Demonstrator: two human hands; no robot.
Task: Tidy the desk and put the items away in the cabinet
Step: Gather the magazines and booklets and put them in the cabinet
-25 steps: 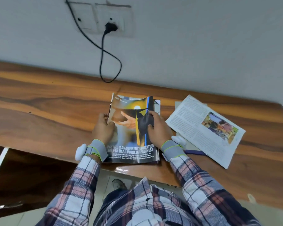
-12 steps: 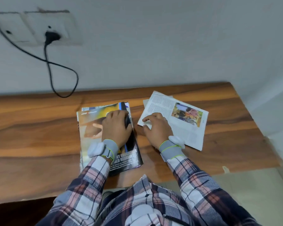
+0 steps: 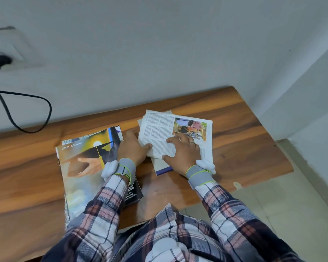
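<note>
An open white magazine (image 3: 159, 129) with text and a colour photo lies on the wooden desk (image 3: 244, 148), on top of a book with a blue spine (image 3: 162, 167). My right hand (image 3: 184, 154) rests flat on its page with the fingers spread and the thumb at the lower edge. At the magazine's left edge is my left hand (image 3: 133, 146), its thumb lying on the page and its fingers beside the edge. A glossy magazine with a graduation cap on the cover (image 3: 83, 167) lies to the left, partly under my left forearm.
A black cable (image 3: 27, 110) hangs from a wall socket (image 3: 0, 59) at the far left and loops down behind the desk. The desk ends at its right edge near the corner wall, with tiled floor (image 3: 292, 214) below.
My left hand left the glossy magazine and moved right to the open magazine's edge. My right hand slid further onto its page. The view shifted right.
</note>
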